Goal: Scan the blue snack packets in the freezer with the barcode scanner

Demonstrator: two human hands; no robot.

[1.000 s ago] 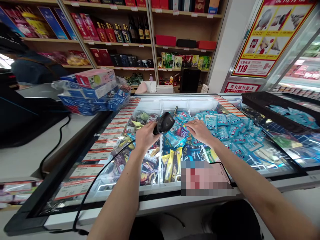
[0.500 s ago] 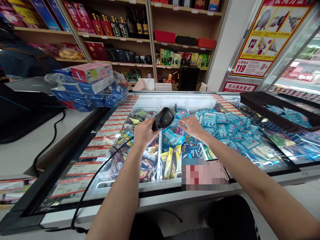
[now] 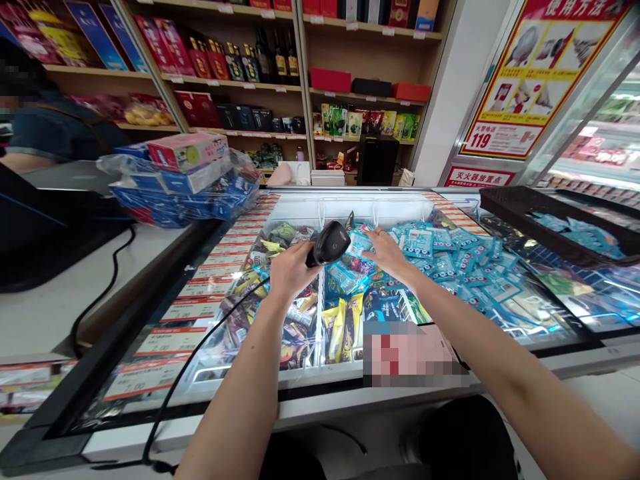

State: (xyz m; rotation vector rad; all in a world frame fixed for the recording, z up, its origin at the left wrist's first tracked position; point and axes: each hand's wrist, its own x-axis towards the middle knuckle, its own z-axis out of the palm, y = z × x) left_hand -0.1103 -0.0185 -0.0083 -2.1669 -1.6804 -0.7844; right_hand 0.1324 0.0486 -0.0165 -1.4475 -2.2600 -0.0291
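Grip closed round the handle of a black barcode scanner, the person's left hand holds its head over the open freezer chest, its cable trailing back over the near rim. Just beside the scanner's nose, the right hand reaches in with fingertips on a pale-blue packet; whether they pinch it or only press it cannot be told. That packet lies at the left edge of a heap of like blue packets filling the chest's right-hand compartment, with yellow wrappers nearer the person and mixed dark wrappers across the divider. By the look of it, the work is in mid-course: one packet presented to the scanner, many more lying loose beside it. Farther out, a black tray with more blue packets rests on the chest's right, plastic-wrapped boxes sit on the surface to the left, and another person stands before stocked shelves
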